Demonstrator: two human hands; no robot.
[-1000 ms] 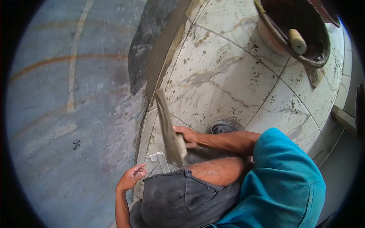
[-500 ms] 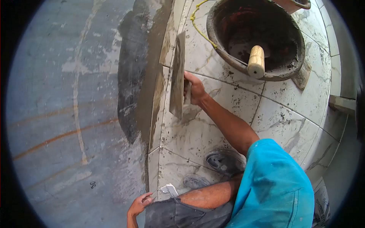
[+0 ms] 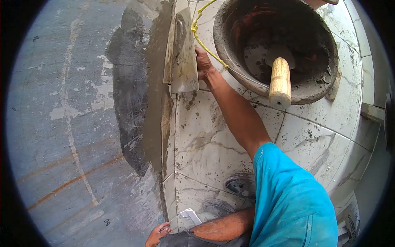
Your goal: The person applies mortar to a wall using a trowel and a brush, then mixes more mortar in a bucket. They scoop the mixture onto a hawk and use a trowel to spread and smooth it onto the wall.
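Observation:
My right hand point(image 3: 204, 64) grips a rectangular plastering trowel point(image 3: 185, 61) from its back side. The blade is streaked with mortar and stands by the strip of tile along the wall's base. A band of wet mortar point(image 3: 155, 94) runs down the grey wall point(image 3: 82, 136), bordering a darker smooth patch point(image 3: 129, 90). At the bottom edge, beside my knee, my left hand point(image 3: 155, 236) has its fingers loosely bent and apart, with nothing visible in them. Part of that hand is cut off by the frame.
A mortar-caked bucket point(image 3: 236, 72) with a yellow rope point(image 3: 200, 39) stands to the right. A tool with a wooden handle point(image 3: 280, 82) rests in it. Mortar specks dot the marbled floor tiles point(image 3: 205, 140). A small white piece point(image 3: 190, 215) lies near my knee.
My right hand has moved up along the wall's base with the trowel, whose blade now shows its broad face. The view has shifted; my left hand stays near the knee.

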